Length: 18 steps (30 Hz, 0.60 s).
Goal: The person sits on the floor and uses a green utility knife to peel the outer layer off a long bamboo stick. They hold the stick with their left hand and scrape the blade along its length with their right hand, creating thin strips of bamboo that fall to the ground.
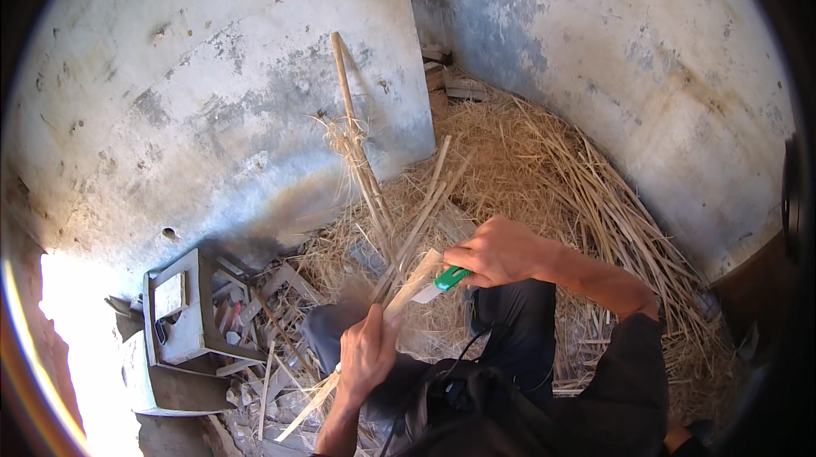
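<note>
My left hand (pixel 367 351) is closed around a pale split bamboo strip (pixel 414 281), which slants from the lower left up past my knees. In my right hand (pixel 501 253) is a green-handled utility knife (pixel 452 278), its blade pointing left toward the strip. The blade lies close beside the strip's upper part; whether it touches cannot be made out. Both hands are above my lap, between my dark-trousered knees. Behind the strip, more thin bamboo pieces (pixel 425 210) lean upward from the floor.
A bamboo pole (pixel 344 83) with frayed shavings leans against the worn wall at the back. Long split strips (pixel 608 193) lie in a heap along the right wall, over straw-like shavings (pixel 501 147). At left stands a battered wooden stool-like frame (pixel 183 308) beside wood scraps.
</note>
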Available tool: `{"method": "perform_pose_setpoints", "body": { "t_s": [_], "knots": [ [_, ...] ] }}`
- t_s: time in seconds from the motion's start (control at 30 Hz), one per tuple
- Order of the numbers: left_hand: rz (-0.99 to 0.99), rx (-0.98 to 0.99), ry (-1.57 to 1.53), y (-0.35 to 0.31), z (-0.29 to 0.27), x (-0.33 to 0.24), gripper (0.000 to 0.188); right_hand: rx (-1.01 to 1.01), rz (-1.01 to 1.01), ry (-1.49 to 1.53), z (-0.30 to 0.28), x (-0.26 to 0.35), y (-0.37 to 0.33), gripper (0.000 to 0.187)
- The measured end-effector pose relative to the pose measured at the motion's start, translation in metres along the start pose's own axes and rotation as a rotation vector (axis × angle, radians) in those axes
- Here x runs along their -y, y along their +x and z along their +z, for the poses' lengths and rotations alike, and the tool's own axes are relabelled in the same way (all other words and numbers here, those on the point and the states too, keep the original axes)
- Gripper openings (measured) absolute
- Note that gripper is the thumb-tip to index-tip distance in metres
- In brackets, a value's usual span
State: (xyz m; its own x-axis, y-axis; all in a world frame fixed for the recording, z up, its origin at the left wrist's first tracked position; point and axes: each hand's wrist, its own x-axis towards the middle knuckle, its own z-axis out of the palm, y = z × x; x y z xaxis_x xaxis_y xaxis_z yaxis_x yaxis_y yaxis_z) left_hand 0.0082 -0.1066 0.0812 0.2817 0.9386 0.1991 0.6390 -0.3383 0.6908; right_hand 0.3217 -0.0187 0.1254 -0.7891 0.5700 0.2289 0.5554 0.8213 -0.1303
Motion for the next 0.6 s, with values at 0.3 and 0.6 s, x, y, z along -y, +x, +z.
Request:
{"method": "perform_pose_setpoints", "body": {
  "t_s": [0.3, 0.6],
  "knots": [
    [0.008, -0.168, -0.028, -0.027, -0.037, 0.067, 0.03, 0.116, -0.124, 0.143, -0.023, -0.006, -0.014, 0.027],
    [-0.22, -0.099, 0.111, -0.036, -0.066, 0.076, 0.041, -0.369, 0.527, 0.138, -0.076, -0.066, -0.057, 0.04]
  ]
}}
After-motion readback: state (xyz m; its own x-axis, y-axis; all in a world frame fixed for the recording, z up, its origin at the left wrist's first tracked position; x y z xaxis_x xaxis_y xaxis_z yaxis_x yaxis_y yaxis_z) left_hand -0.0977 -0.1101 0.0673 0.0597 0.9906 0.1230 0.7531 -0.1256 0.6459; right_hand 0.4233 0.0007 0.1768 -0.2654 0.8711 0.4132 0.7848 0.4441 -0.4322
